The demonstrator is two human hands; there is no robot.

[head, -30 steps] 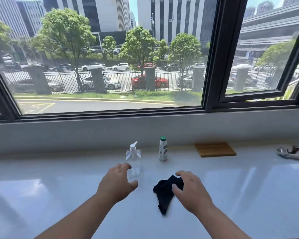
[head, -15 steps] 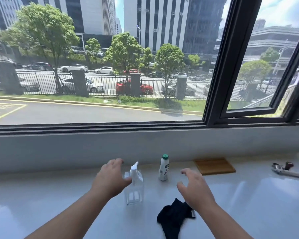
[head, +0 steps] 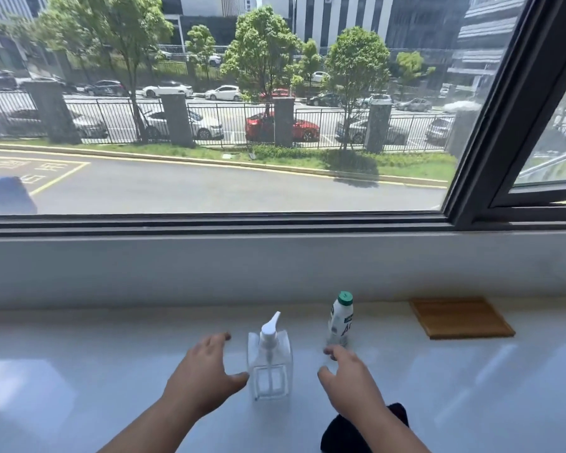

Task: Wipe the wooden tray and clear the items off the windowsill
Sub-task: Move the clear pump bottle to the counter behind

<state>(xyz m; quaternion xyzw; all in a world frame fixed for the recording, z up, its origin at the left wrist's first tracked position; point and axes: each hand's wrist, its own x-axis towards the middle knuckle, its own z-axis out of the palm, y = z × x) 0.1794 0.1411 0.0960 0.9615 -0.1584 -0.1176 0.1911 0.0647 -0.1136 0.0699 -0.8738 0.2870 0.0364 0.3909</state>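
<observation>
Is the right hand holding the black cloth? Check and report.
No. The right hand is open and reaching toward the small white bottle, while the black cloth lies on the sill beneath the forearm.

Setting: indoor room in a city building, above street level. Evidence: glossy white stone windowsill (head: 471, 380); dark-framed glass window (head: 490, 132); outside, grey road, black railing fence, parked cars, trees, tall office blocks. Room type beyond that cannot be told.
</observation>
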